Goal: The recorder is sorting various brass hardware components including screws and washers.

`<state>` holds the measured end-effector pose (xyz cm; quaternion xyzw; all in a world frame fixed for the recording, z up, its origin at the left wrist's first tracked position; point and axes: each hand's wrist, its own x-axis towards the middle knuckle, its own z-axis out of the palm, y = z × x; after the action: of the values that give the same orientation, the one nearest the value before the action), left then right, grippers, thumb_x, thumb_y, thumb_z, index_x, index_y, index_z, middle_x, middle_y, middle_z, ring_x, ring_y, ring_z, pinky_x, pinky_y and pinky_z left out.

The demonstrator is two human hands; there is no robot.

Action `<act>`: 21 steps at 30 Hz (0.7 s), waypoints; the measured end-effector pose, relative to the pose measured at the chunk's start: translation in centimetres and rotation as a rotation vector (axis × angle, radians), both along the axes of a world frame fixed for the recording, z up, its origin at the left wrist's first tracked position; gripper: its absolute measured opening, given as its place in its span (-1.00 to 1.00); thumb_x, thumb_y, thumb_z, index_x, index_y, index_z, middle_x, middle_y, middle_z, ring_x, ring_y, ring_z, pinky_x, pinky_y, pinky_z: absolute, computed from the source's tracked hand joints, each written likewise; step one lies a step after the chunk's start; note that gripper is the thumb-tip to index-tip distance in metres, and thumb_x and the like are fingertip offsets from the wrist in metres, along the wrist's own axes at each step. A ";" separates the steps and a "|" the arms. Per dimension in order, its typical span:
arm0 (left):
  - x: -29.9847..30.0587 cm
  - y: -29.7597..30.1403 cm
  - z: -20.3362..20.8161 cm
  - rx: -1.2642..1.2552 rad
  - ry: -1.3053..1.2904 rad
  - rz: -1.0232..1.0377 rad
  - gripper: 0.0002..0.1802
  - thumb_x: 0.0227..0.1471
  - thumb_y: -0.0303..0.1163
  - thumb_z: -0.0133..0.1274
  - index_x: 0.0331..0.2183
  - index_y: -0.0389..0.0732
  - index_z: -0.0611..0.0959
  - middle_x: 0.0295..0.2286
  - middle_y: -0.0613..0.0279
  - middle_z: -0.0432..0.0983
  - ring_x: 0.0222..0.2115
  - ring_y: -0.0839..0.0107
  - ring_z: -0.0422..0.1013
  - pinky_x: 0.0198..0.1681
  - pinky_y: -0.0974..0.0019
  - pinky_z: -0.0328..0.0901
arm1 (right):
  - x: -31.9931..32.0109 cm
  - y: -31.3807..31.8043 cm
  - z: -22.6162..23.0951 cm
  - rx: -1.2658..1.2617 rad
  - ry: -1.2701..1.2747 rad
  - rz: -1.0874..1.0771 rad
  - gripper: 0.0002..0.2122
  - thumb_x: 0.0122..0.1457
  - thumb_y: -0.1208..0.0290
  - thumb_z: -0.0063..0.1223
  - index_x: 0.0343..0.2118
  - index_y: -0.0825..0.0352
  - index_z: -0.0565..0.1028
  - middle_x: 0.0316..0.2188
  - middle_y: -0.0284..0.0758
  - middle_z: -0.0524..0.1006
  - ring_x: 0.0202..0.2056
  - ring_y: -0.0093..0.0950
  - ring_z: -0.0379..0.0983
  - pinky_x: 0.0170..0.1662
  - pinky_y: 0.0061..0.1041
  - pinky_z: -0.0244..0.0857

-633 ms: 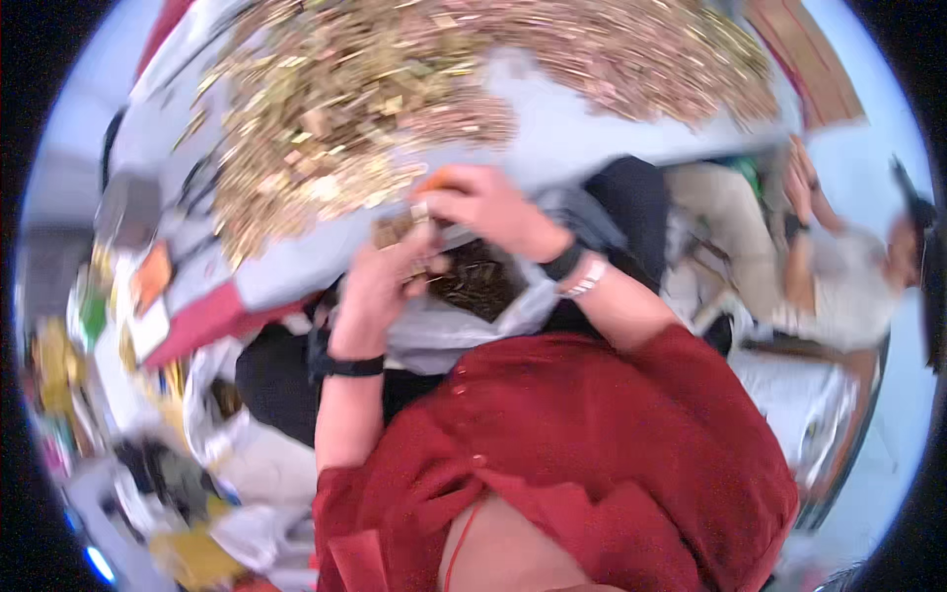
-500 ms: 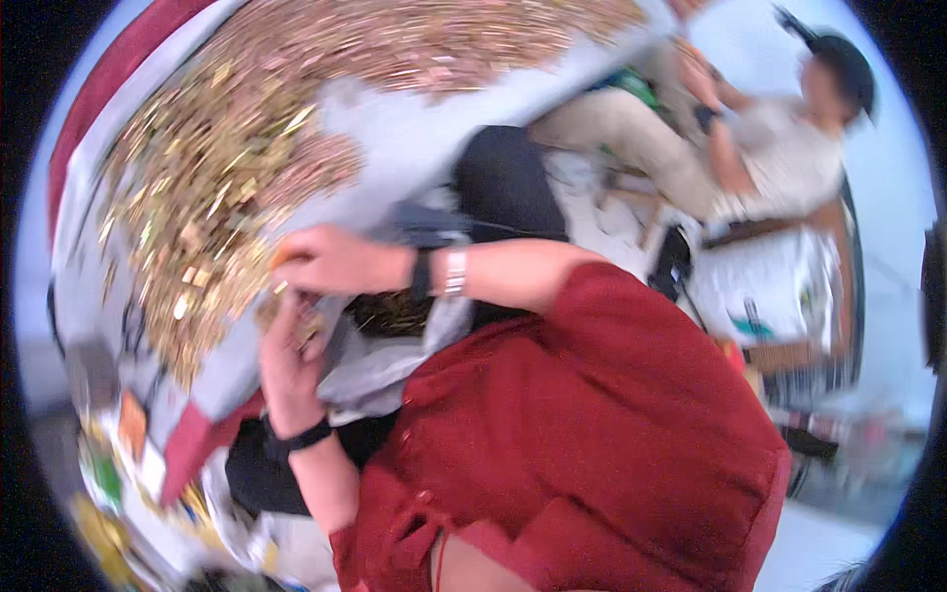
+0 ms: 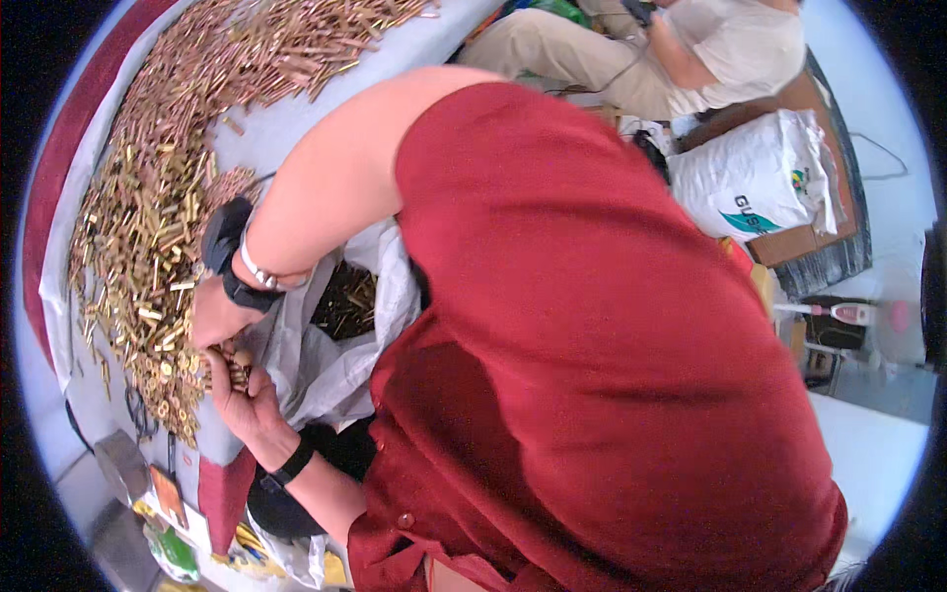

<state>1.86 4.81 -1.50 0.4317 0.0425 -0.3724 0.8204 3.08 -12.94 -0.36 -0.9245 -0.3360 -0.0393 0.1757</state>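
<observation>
Casings (image 3: 148, 266) heaped along the surface's near edge; right hand (image 3: 212, 314) rakes them, fingers curled, into the cupped left hand (image 3: 240, 395), already holding some. Overfilled, they could spill past the bag (image 3: 326, 365).

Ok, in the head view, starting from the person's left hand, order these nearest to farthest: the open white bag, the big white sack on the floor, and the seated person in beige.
1. Open white bag: right beside the left hand, in the lap.
2. Big white sack: far across, on the floor at upper right.
3. Seated person in beige: at the top edge; about as far as the sack, too close to call.
</observation>
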 end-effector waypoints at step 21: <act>-2.6 -1.3 3.0 0.100 0.022 -0.007 -0.78 -0.01 -0.36 0.11 -0.28 -0.19 0.50 -0.43 0.18 0.51 -0.56 0.45 0.48 -0.73 0.55 0.17 | -6.7 -3.2 -0.9 0.488 -0.102 -0.694 -0.88 0.02 0.39 0.07 -0.44 0.33 0.44 -0.44 -0.19 0.44 -0.34 -0.19 0.40 -0.32 -0.26 0.30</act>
<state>-0.70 3.49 1.47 0.4682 0.0685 -0.3773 0.7960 -3.61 -16.17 -1.30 -0.9109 0.0060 -0.2202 0.3490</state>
